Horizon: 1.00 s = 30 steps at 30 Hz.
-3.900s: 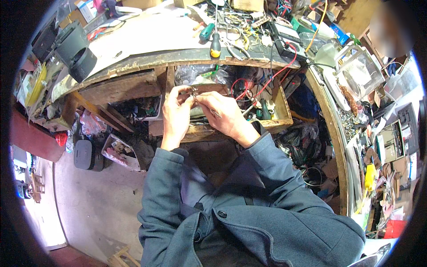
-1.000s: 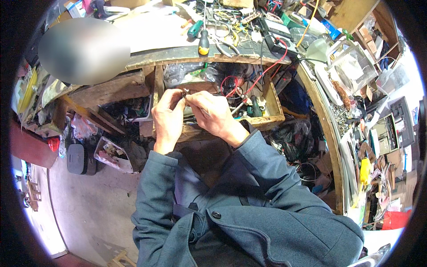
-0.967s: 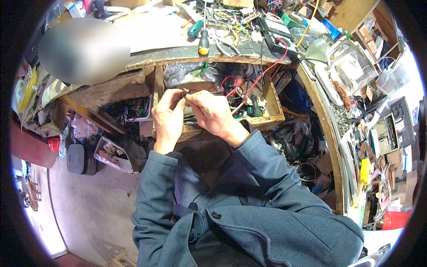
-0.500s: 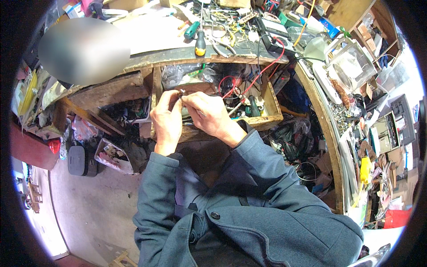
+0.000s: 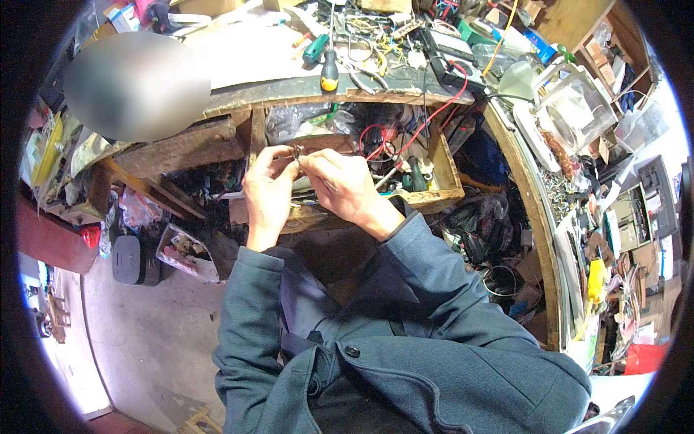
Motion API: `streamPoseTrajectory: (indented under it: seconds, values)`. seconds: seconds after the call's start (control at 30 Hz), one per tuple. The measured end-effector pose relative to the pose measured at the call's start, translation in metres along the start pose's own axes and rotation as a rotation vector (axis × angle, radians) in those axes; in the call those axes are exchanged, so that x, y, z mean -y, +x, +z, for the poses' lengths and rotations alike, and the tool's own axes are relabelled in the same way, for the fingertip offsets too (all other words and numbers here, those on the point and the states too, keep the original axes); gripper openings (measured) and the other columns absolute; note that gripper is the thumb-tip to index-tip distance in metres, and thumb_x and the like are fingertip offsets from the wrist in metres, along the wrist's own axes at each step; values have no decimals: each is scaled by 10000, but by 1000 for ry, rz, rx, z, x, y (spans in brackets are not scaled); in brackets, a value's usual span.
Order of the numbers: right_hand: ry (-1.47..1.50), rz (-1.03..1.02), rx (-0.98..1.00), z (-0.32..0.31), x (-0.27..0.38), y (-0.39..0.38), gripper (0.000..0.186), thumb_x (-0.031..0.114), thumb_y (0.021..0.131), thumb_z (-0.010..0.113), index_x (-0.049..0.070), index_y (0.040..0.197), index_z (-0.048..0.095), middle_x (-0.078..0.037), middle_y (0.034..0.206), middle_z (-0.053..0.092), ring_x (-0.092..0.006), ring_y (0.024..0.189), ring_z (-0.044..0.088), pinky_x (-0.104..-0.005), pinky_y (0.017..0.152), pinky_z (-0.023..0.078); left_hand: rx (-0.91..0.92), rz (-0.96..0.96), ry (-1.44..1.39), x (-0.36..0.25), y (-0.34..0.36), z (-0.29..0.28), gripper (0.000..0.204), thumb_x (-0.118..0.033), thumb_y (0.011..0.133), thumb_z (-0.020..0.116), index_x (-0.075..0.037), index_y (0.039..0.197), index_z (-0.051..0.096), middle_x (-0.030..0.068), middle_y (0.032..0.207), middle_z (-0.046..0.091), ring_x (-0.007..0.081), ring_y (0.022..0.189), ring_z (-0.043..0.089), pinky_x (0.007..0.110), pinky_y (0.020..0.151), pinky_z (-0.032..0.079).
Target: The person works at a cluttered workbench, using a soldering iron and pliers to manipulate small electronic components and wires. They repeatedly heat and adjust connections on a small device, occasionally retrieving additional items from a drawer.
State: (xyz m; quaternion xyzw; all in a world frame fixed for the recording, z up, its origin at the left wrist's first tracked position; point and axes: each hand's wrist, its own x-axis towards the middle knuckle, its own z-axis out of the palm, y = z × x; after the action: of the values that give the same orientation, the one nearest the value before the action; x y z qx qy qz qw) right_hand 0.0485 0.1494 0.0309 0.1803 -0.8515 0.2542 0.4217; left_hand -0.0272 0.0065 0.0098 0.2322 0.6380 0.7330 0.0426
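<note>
Over the open wooden drawer [image 5: 452, 189], my two hands meet at the fingertips. My left hand [image 5: 267, 189] pinches a small dark piece [image 5: 297, 151] with a shiny spot, too small to name, between thumb and forefinger. From the other side my right hand [image 5: 340, 184] closes its fingers against the same piece. Inside the drawer behind them lie clear plastic bags [image 5: 293, 121], red wires [image 5: 374, 137] and a dark green handle [image 5: 416, 176].
A screwdriver with a yellow and black handle [image 5: 330, 72] lies at the bench edge, with a green-handled one [image 5: 315, 49] and pliers [image 5: 366, 78] close by. Clutter covers the right-hand bench. A black case [image 5: 129, 260] and a box of scraps [image 5: 186, 253] stand on the floor.
My fingers have shifted slightly around the small piece, and more of it shows above them. The whole view has moved a little; both hands stay together over the drawer.
</note>
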Motion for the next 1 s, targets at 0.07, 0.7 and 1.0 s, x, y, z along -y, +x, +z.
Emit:
streamPoseTrajectory:
  seconds: [0.07, 0.7, 1.0]
  values:
    - [-1, 6, 0, 0, -1, -2, 318, -18, 752, 719, 46, 1057, 656, -106, 882, 654, -312, 723, 688, -379, 619, 569, 13, 33, 30, -2, -3, 4, 219, 47, 921, 690, 11, 1133, 650, 93, 1023, 734, 136, 929, 690, 278, 832, 575]
    - [-83, -11, 17, -2, -1, -1, 325, -39, 749, 700, 59, 1057, 681, -85, 897, 686, -267, 714, 691, -349, 597, 560, 29, -68, -127, -2, 0, 0, 212, 68, 906, 692, 14, 1109, 664, 92, 1000, 742, 134, 904, 693, 275, 807, 576]
    - [26, 108, 34, -4, 9, 8, 296, 10, 879, 712, 34, 1173, 691, -141, 1005, 740, -268, 865, 744, -334, 757, 599, -169, 68, -34, 6, -1, -3, 195, 60, 906, 691, 35, 1097, 660, 92, 1036, 740, 141, 945, 698, 276, 854, 561]
